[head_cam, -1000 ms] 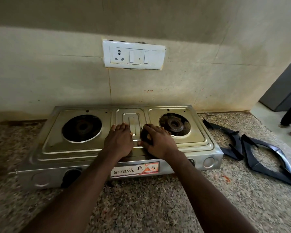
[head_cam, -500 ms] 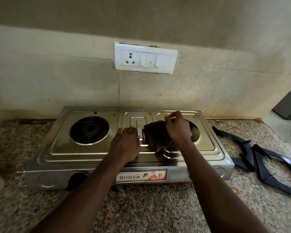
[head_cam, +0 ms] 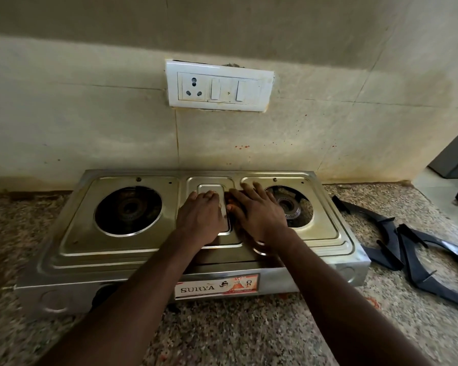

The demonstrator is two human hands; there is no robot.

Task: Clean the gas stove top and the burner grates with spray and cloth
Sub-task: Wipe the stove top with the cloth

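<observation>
Stainless steel two-burner gas stove, labelled "SURYA", is sitting on speckled granite. Left hand is lying flat, fingers together; right hand is pressing a dark brown cloth, fingers spread.

Both my arms reach straight out in front of me, bare, close together. My left hand lies flat, palm down, fingers together. My right hand is just beside it, also palm down, with its fingers spread a little. The two hands almost touch.
</observation>
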